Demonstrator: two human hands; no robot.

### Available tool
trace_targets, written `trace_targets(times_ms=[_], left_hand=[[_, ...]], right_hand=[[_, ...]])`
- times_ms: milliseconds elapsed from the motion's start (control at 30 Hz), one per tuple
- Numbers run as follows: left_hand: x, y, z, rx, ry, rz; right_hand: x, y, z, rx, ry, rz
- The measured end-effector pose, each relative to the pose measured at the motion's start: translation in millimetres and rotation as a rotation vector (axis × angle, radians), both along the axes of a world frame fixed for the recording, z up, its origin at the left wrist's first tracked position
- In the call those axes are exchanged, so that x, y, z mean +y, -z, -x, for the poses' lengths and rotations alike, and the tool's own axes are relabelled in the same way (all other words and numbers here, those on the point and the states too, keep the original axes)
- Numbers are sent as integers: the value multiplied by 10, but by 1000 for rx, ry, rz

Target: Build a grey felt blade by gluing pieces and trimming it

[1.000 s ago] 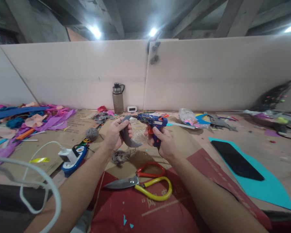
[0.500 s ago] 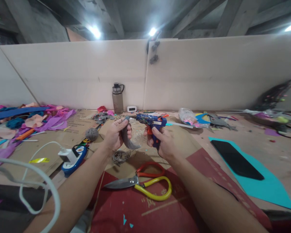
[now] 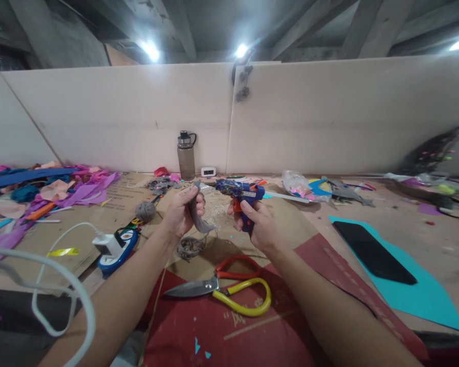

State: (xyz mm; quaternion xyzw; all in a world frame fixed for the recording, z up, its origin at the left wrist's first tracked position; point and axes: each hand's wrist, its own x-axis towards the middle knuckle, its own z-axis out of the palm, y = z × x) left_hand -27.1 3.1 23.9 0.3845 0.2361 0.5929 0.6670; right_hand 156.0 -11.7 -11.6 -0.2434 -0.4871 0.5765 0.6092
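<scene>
My left hand (image 3: 181,209) is closed on a strip of grey fabric (image 3: 199,216), whose loose end hangs down to the right. My right hand (image 3: 258,221) grips a blue glue gun (image 3: 237,191) with an orange trigger, its nozzle pointing left towards the top of the strip. Whether the nozzle touches the fabric I cannot tell. A long translucent glue stick (image 3: 286,196) sticks out of the gun's back. Under my hands lies a loose coil of grey string (image 3: 191,247). Nearer to me are scissors (image 3: 229,293) with one red and one yellow handle.
A blue power strip (image 3: 118,255) with a white charger and cable is at left, beside a grey yarn ball (image 3: 145,210). Coloured scraps (image 3: 57,191) pile up far left. A bottle (image 3: 185,158) stands by the partition. At right, a black phone (image 3: 375,250) lies on turquoise sheet.
The fabric strip's lower end has swung slightly left and curled. My left hand has turned a little; the glue gun has shifted only barely to the right.
</scene>
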Motion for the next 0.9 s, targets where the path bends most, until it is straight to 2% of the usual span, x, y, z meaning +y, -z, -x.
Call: trace_targets(times_ms=[333,700,900], left_hand=[[-30,-1,-20,18,59,4],[-6,7,46,-164,187,94],[-18,47,49,-88,260,48]], right_hand=[[16,24,17,9,-23,-6],[-12,-12,24,37,-49,-9],[-17,3,39,33,-97,40]])
